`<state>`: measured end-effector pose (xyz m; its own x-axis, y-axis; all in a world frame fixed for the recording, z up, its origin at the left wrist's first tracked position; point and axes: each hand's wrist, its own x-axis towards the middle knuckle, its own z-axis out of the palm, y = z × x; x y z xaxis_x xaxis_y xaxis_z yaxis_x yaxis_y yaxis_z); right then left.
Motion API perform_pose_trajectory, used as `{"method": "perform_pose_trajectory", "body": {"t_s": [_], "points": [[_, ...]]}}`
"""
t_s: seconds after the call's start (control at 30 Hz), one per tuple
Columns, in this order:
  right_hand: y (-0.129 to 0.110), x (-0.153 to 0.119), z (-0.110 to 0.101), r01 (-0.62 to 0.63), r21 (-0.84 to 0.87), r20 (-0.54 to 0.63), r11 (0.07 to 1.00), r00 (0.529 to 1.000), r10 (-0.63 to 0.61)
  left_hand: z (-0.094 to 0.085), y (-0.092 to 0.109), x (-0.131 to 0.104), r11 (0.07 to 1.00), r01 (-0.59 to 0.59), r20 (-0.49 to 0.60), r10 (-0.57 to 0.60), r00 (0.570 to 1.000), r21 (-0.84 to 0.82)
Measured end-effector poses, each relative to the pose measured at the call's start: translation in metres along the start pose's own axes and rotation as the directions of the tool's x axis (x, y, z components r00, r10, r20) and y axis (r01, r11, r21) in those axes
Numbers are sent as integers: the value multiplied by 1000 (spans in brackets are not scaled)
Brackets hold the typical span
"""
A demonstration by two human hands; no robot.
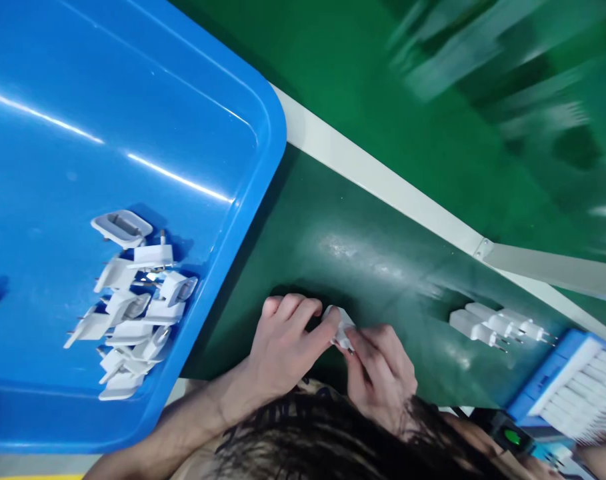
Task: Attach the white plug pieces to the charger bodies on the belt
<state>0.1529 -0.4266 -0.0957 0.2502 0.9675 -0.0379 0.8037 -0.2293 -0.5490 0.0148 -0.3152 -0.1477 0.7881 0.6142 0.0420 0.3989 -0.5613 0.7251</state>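
Observation:
My left hand (285, 340) and my right hand (380, 370) meet over the green mat (363, 260), both pinching one small white plug part (339, 327) between their fingertips. Metal pins show at the lower end of the part. To the left lies a big blue tray (133, 113) with a heap of several white plug parts (133, 307) near its lower right corner. Dark hair at the bottom edge covers my right wrist.
Three assembled white plugs (497, 325) lie side by side on the mat to the right. A blue-and-white box (573, 387) sits at the lower right, with a black device bearing a green light (510, 435) below it. A pale rail (383, 183) crosses diagonally behind.

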Motion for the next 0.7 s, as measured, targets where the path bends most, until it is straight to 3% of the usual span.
{"method": "perform_pose_trajectory", "body": {"t_s": [0.33, 0.47, 0.57, 0.7], "points": [[-10, 1, 12, -55, -72, -48, 996, 998, 52, -1, -2, 0, 998, -43, -5, 44, 999, 49], [6, -1, 5, -150, -144, -113, 978, 984, 135, 3, -5, -4, 992, -83, -70, 90, 993, 90], [36, -18, -16, -347, -259, -296, 901, 917, 267, 6, -9, -7, 984, -101, -102, 117, 988, 148], [62, -62, -57, -588, -342, -573, 733, 748, 333, 7, -10, -12, 980, -140, -143, 160, 977, 141]]}}
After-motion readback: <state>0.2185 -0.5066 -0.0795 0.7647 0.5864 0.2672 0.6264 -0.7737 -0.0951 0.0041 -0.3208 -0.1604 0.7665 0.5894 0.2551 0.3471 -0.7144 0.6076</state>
